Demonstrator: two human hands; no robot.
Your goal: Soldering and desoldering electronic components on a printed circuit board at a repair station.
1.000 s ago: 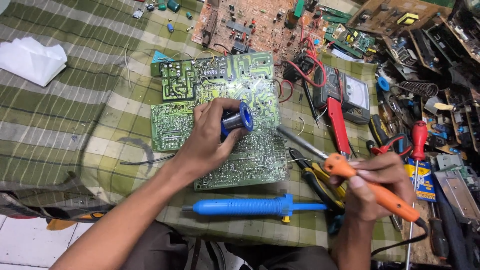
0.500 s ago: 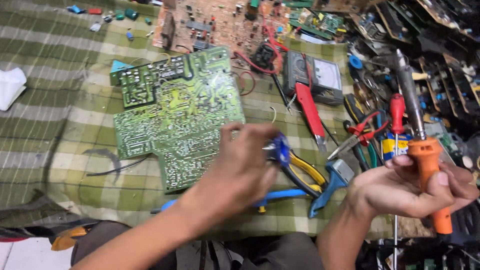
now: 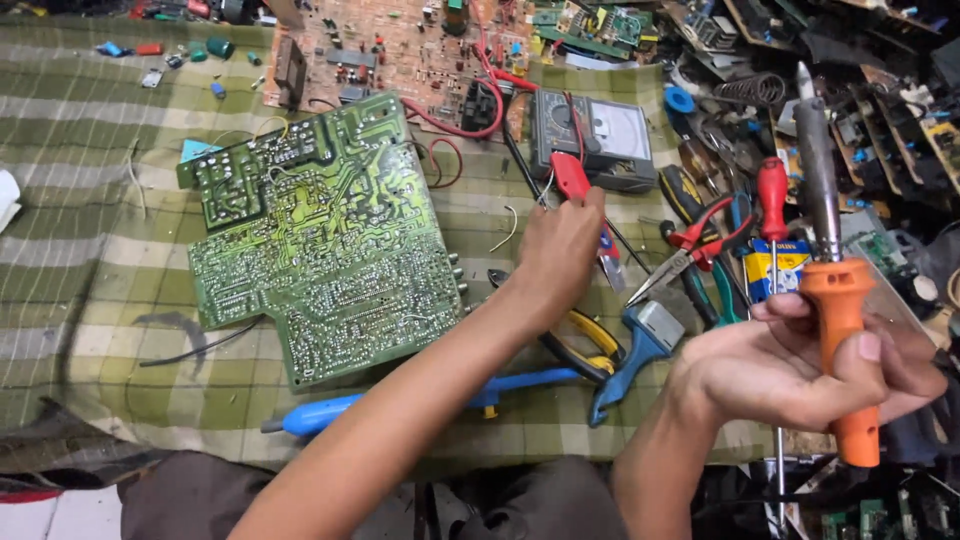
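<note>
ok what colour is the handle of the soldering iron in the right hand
Orange, clearest in the head view: the soldering iron handle sits in the right hand.

Circuit board (image 3: pixel 320 240) mid-cloth (image 3: pixel 90 270); multimeter (image 3: pixel 595 135) behind-right; pliers (image 3: pixel 700 250) right; desoldering pump (image 3: pixel 400 400) near front edge.

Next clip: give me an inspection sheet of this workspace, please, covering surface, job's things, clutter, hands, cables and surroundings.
Surface: green checked cloth, wrinkled.
Job's things: green circuit board lying solder side up; orange-handled soldering iron held tip up.
Clutter: blue desoldering pump, pliers, red-handled screwdriver, multimeter, brown circuit board.
Hands: left hand reaching at a red multimeter probe; right hand gripping the iron.
Cables: red wires by the brown board.
Surroundings: heaped electronic parts at right.
</note>
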